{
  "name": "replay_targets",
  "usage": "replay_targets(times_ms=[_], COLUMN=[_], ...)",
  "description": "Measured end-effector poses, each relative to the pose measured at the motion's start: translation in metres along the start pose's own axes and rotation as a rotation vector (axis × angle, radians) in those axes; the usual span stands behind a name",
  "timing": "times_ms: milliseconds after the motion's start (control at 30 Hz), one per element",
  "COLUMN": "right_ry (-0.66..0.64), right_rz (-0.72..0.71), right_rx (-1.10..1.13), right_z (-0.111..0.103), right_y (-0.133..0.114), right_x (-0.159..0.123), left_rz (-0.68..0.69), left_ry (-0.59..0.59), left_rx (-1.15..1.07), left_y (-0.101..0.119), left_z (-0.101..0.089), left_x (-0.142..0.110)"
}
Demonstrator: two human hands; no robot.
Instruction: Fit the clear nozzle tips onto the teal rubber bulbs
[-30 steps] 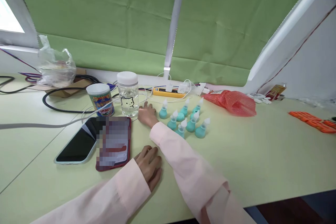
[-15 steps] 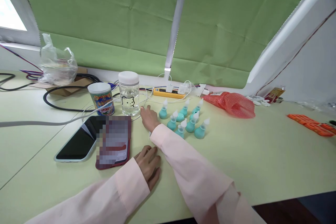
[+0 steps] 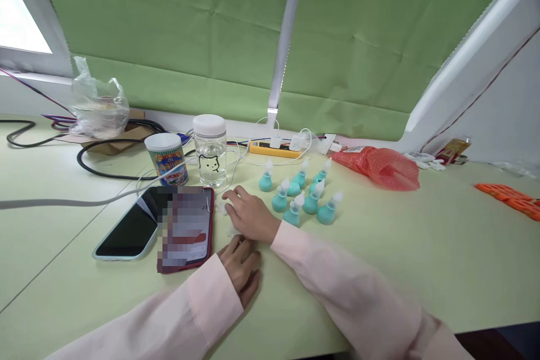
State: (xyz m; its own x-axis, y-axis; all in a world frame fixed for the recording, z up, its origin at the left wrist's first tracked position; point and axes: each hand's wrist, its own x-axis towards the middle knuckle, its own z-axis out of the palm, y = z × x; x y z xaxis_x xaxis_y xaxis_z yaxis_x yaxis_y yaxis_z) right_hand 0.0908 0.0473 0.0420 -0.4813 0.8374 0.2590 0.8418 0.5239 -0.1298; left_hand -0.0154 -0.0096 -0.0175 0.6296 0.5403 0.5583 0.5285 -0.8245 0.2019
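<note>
My right hand (image 3: 252, 217) lies on the pale green table (image 3: 400, 236), just right of a red-cased phone (image 3: 186, 229). Its fingers are curled and pinched on a small clear whitish piece (image 3: 222, 207) at the fingertips. A second small clear piece (image 3: 232, 230) lies just below that hand. My left hand (image 3: 241, 267) rests palm down on the table in front, fingers stretched, holding nothing. Several teal dropper bottles (image 3: 297, 194) with white tips stand right of my right hand.
A clear jar with a cat face (image 3: 210, 152) and a printed can (image 3: 167, 158) stand behind the phones. A dark phone (image 3: 126, 230), grey cable (image 3: 76, 201), black cable (image 3: 101, 149), yellow power strip (image 3: 272, 150), red mesh bag (image 3: 379, 166), plastic bag (image 3: 99, 106) and orange pieces (image 3: 510, 199) lie around.
My right hand has drawn back from beside the jar toward me and closed on a small clear piece. My left hand has stayed put.
</note>
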Motion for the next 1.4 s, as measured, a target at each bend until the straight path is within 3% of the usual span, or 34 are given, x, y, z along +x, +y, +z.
replay_targets(times_ms=[133,233,400,533,733,900,1167,1267,1400], right_ry=[0.050,0.004,-0.024,-0.042,-0.010,0.110,0.303,0.390,0.436], right_rz=[-0.075,-0.098,-0.151,-0.202,-0.184,-0.244,-0.511,-0.481,-0.368], right_rx=[-0.013,-0.026,0.003,-0.068,-0.086,-0.068,-0.112,-0.009,0.330], right_z=[-0.001,0.007,0.013,0.013,0.016,0.018,0.010,0.003,-0.013], right_y=[0.023,0.035,0.037,0.034,0.037,0.044,0.067,0.073,0.067], right_x=[-0.021,-0.039,-0.057,-0.062,-0.061,-0.059,-0.046,-0.041,-0.042], left_rz=[-0.009,-0.044,0.033,0.049,0.051,-0.003,-0.084,-0.194,-0.415], left_ry=[0.061,0.126,0.252,0.345,0.185,0.136,0.067,0.081,0.055], left_rx=[0.154,0.311,0.427,0.406,0.383,0.277,-0.053,-0.262,-0.514], left_y=[-0.007,-0.014,-0.027,-0.030,-0.024,-0.019,-0.013,-0.011,-0.008], left_z=[-0.006,0.000,0.021,0.022,0.003,-0.005,-0.009,-0.013,-0.017], left_x=[0.005,0.006,0.003,0.006,0.009,0.009,0.008,0.010,0.013])
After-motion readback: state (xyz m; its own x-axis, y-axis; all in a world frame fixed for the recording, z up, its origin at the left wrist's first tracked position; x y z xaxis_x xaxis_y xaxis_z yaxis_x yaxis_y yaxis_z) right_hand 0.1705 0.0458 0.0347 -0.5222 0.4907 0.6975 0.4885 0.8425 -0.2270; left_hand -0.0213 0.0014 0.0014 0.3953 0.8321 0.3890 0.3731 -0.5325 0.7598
